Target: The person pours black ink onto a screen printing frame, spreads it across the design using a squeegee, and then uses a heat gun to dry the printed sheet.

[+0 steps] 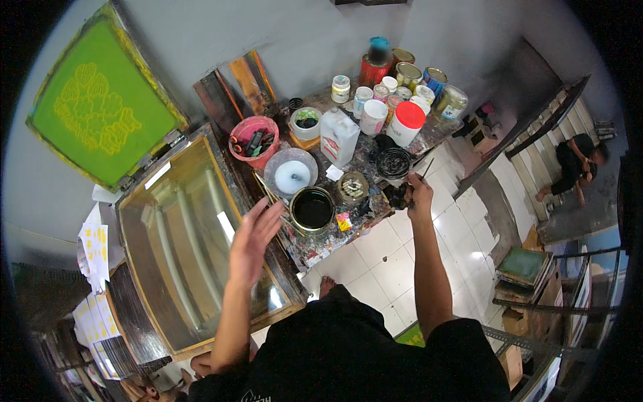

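Note:
My left hand (254, 241) is raised with its fingers stretched out, holding nothing, beside an open can of dark liquid (313, 210). My right hand (420, 195) is closed around a thin dark stick (429, 167) that points up from the fist; its exact kind is too small to tell. That hand hovers past the right edge of the paint-stained table (315, 249), near a black-smeared open tub (394, 163). Between the hands, a round dish of cigarette butts (353, 187) and a small yellow-pink packet (344, 222) lie on the table. Behind the can sits a bowl of whitish liquid (293, 177).
A white jug (338, 139), a red-lidded tub (407, 120) and several paint cans (408, 74) crowd the table's back. A pink bucket (254, 139) stands left. Further left are a glass-topped light table (177, 241) and a raised green screen (100, 100). A person (577, 164) sits on the stairs.

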A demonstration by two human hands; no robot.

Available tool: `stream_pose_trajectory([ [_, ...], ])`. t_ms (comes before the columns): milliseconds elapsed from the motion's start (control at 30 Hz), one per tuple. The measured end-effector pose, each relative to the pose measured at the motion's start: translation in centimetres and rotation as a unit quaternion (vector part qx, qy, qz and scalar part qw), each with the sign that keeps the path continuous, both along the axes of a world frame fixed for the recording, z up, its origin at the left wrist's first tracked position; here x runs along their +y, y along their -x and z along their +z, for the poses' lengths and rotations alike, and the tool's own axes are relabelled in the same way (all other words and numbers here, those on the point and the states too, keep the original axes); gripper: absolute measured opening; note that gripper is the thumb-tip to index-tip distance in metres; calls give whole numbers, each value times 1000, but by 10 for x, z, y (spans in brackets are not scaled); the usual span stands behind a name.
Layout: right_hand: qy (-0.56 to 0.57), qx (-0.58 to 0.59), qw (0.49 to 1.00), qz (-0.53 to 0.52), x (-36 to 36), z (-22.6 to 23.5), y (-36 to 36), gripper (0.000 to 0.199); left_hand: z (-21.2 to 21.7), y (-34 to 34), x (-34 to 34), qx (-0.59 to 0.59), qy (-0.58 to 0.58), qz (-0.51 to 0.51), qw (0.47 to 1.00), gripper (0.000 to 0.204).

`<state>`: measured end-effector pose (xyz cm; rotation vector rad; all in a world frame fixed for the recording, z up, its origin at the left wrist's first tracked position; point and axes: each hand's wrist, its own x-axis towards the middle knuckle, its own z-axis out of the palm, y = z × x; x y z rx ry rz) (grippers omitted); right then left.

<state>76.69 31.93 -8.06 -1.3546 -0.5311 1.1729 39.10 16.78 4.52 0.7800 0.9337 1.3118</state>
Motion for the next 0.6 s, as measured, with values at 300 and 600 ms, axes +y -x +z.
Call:
stream_pose_trajectory([
  [300, 2, -11, 994, 106, 78, -83, -8, 19, 2, 65, -126, 90, 119, 205, 967, 72],
  [600, 91, -183, 948, 245, 97, -95, -18, 23, -47, 70, -157, 92, 194, 291, 932, 64],
])
